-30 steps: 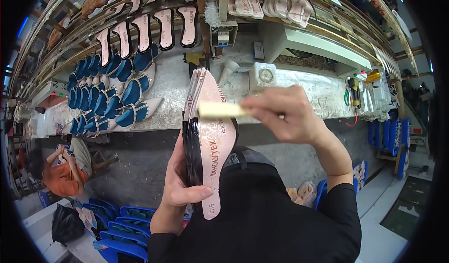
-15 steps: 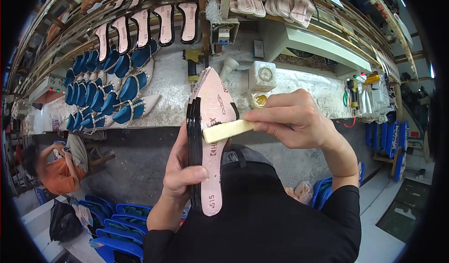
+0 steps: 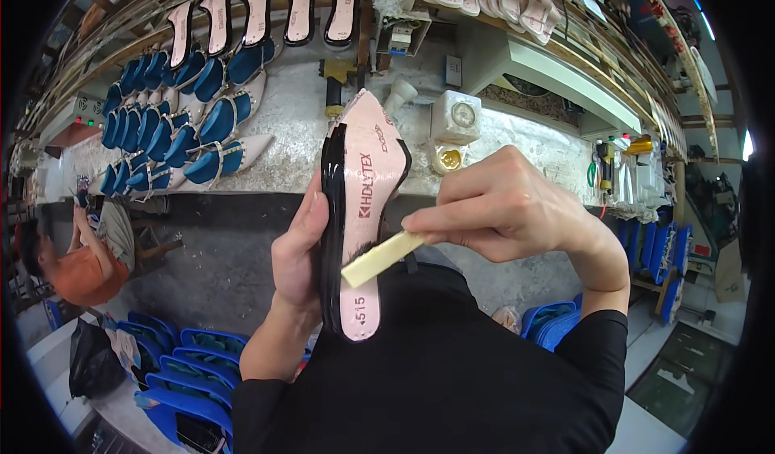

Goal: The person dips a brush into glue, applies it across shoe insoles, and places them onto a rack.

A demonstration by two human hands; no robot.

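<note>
left hand [image 3: 300, 252] clasped, right hand [image 3: 508, 208] pinching

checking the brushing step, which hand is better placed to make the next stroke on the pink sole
Right. The right hand already holds the brush against the pink sole; the left hand grips the shoe.

Pointed pink shoe sole [image 3: 367, 204]: matt, smooth, leather-like face; its black upper edge [image 3: 331, 236] at 9 o'clock is glossy, patent look. Pale wooden brush handle [image 3: 381, 258]: matt, dark bristles. Grey workbench top [image 3: 299, 123] at 12 o'clock: rough, speckled, crusted white.
</note>
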